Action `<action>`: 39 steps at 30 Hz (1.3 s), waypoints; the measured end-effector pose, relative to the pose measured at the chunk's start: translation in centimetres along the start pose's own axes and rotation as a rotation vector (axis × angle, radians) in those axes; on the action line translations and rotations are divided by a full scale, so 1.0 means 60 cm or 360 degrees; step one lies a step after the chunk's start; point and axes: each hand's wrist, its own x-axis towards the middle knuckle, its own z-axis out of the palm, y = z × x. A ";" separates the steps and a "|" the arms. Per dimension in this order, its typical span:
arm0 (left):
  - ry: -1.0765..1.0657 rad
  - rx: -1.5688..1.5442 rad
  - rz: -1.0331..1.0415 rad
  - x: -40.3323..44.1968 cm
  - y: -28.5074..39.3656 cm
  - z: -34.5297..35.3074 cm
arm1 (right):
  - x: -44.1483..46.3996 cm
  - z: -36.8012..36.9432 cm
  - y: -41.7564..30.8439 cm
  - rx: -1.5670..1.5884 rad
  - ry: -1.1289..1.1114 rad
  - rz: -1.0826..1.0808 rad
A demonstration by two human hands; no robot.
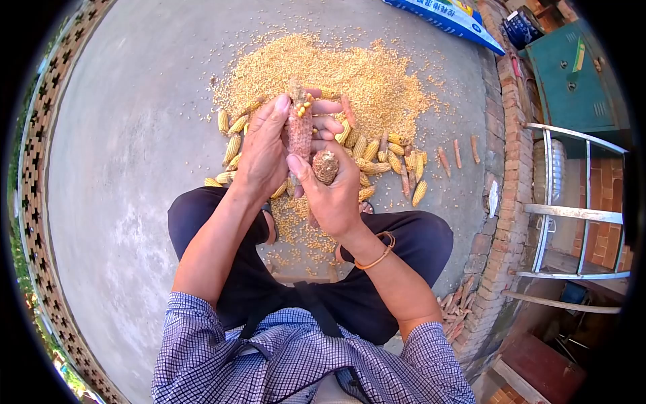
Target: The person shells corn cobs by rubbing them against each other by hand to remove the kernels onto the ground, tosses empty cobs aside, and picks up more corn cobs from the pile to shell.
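Note:
My left hand point(264, 149) is closed round a mostly bare reddish corn cob point(299, 131), which stands lengthwise in front of me with a few yellow kernels near its far end. My right hand point(333, 195) wraps a second cob point(326, 167), its blunt end showing above the thumb. The right fingers also reach behind the first cob. Beyond the hands lies a wide heap of loose kernels point(323, 64), with yellow corn ears point(369, 149) along its near edge. More kernels point(299, 225) are scattered on the floor between my feet.
Bare cobs point(458, 153) lie right of the heap, and a pile of cobs point(457, 310) is by the brick edging point(506, 215). A blue bag point(447, 21) lies at the top. A metal ladder-like frame point(572, 213) and green cabinet point(570, 81) stand at the right.

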 end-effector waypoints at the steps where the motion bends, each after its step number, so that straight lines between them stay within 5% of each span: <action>1: 0.0009 -0.0009 -0.0008 -0.001 0.000 0.003 | 0.001 0.001 0.010 -0.0083 0.0026 -0.0116; 5: -0.0014 -0.0074 0.0031 0.001 -0.012 -0.005 | 0.012 -0.006 0.029 -0.0497 0.0180 -0.0605; 8: -0.0028 -0.0033 0.0065 0.001 -0.012 -0.010 | 0.005 0.000 -0.001 -0.0392 0.0217 -0.0369; 14: -0.0012 -0.0061 0.0024 -0.004 -0.004 -0.004 | 0.009 -0.003 0.014 -0.0623 0.0169 -0.0563; 17: -0.0001 -0.0060 0.0002 -0.004 -0.005 -0.008 | 0.007 -0.001 0.019 -0.0501 0.0070 -0.0341; 25: -0.0020 -0.0123 0.0004 -0.005 -0.010 -0.011 | 0.004 0.003 0.030 -0.0564 0.0111 -0.0508; 34: -0.0049 0.0441 0.0163 -0.006 -0.007 -0.005 | 0.012 -0.001 0.026 -0.0474 0.0083 -0.0379; 39: -0.0011 0.0257 0.0058 -0.007 -0.002 -0.002 | 0.011 -0.002 0.033 -0.0506 0.0102 -0.0420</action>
